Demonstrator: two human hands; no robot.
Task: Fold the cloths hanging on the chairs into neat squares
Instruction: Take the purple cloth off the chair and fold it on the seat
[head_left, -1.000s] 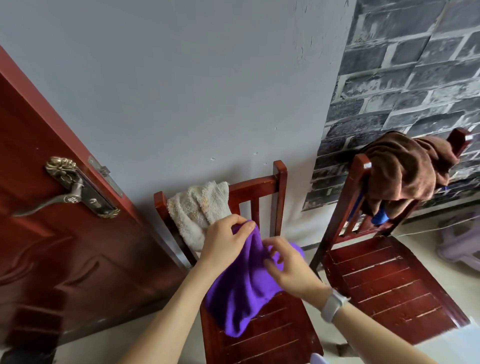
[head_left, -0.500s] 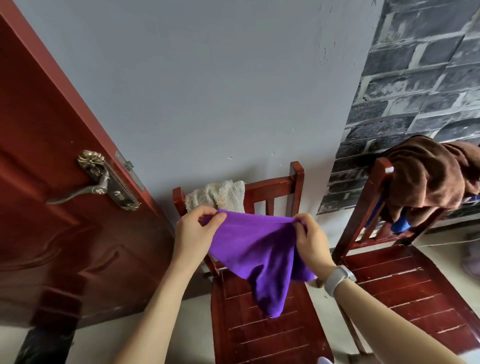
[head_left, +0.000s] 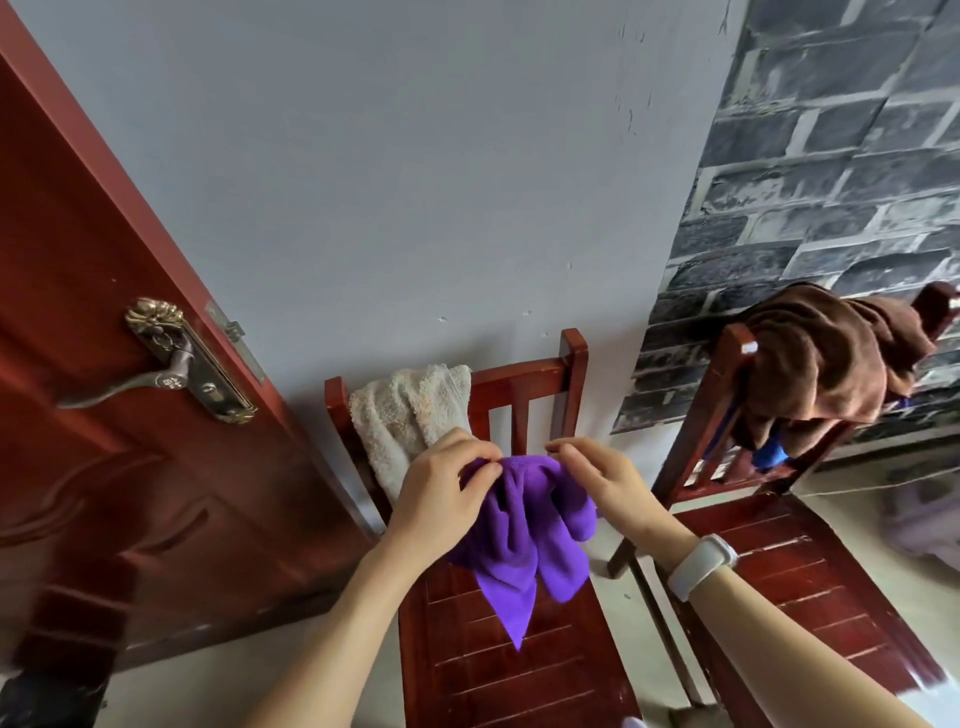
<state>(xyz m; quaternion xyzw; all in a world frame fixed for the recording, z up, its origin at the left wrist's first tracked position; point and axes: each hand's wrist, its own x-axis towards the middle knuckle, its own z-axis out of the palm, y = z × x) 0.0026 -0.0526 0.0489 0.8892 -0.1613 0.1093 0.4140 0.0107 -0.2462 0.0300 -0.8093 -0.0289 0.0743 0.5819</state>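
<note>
A purple cloth (head_left: 524, 540) hangs bunched over the seat of the left red chair (head_left: 498, 670). My left hand (head_left: 441, 493) pinches its top edge between thumb and fingers. My right hand (head_left: 597, 478) is just right of that edge, fingers loosely curled at the cloth's top; whether it grips is unclear. A cream towel (head_left: 410, 415) is draped over the left chair's backrest. A brown towel (head_left: 826, 358) lies heaped over the backrest of the right red chair (head_left: 810, 566), with a bit of blue cloth (head_left: 769, 454) showing under it.
A red wooden door (head_left: 88, 467) with a brass handle (head_left: 171, 364) stands at the left. Behind the chairs are a grey wall and dark brick-patterned wallpaper (head_left: 831, 171). Pale floor shows between the chairs.
The purple cloth was stretched wide between both hands half a second ago. Now the hands have come together and the cloth hangs gathered in folds.
</note>
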